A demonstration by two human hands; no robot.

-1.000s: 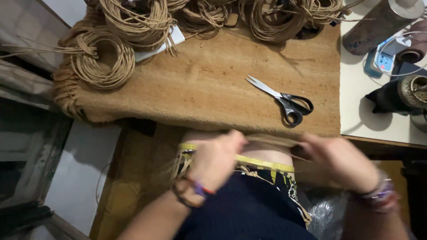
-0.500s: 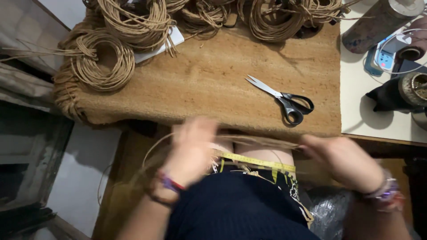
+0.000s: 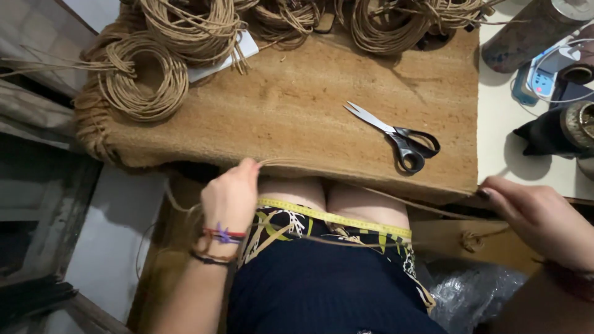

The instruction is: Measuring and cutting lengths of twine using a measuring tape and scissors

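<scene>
Cord (image 3: 371,198) is what I'm watching here: it's stretching along the near edge of the bench, just under the mat (image 3: 297,124), from the left hand (image 3: 232,198) across to the right hand (image 3: 538,216). The left hand is pinching it with fingers curled shut up at the mat's near edge. The right hand is sitting at the mat's near right corner, and I can't tell if it's actually closed on the cord or just resting there. A yellow tape (image 3: 334,218) is lying across the lap below the cord, touched by neither hand. The scissors (image 3: 396,133) are lying untouched on the mat near its right edge, and the coils (image 3: 145,83) are piling up along the far edge and far left corner. My guess is one length is being measured out and the cutting isn't done yet.
</scene>
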